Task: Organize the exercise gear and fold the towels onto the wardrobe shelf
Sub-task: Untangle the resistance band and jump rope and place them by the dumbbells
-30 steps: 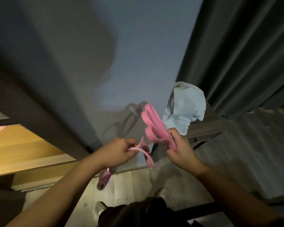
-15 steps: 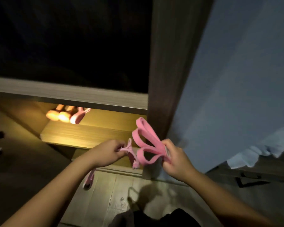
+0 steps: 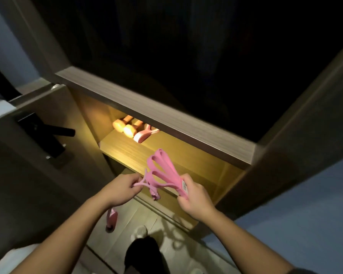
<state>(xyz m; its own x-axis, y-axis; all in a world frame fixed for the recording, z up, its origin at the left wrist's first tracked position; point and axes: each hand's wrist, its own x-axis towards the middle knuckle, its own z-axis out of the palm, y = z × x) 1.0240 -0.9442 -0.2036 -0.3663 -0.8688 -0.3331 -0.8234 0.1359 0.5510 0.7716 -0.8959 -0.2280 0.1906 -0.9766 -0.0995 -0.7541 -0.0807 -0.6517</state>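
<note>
You work in dim light. The one strong source is a warm yellow glow inside the shelf (image 3: 127, 153), which washes out the dumbbells (image 3: 129, 131) there. Above it the wardrobe (image 3: 206, 56) is near black. A soft shadow of the band (image 3: 162, 171) falls on the floor (image 3: 147, 212). The door (image 3: 28, 165) edges bow near the frame's sides, and detail is soft throughout.

Far ends of the dumbbells (image 3: 125, 127) are concealed beneath the shelf board (image 3: 166, 119). The compartment above that board is lost in darkness. Below the board, the pink cord (image 3: 141, 182) is partly enclosed by the left hand (image 3: 119, 189), and print on the pink band's (image 3: 162, 171) label (image 3: 184, 185) is too small to be read.
</note>
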